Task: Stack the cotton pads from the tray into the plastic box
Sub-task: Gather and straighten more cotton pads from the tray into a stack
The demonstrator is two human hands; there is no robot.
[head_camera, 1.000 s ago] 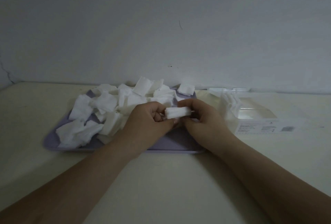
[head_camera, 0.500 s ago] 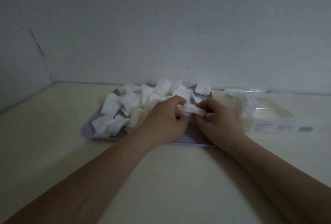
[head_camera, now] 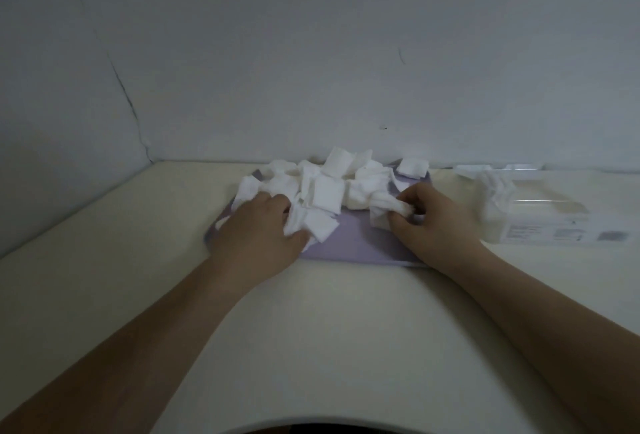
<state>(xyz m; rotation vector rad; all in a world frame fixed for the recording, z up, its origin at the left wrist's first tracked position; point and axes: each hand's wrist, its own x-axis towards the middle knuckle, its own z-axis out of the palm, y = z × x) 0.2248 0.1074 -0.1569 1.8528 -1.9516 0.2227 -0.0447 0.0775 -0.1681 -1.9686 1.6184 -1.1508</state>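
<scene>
Head view: left hand (head_camera: 258, 229) spread on cotton pads (head_camera: 325, 194) mid-frame on lilac tray (head_camera: 363, 243); right hand (head_camera: 433, 222) pinching a bunched few.

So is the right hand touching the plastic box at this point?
Apart. The head view shows the right hand pinching cotton pads over the tray, with bare table between it and the plastic box.

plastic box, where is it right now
In the head view the clear plastic box lies on the table at the right, just beyond the right hand and beside the purple tray.
</scene>
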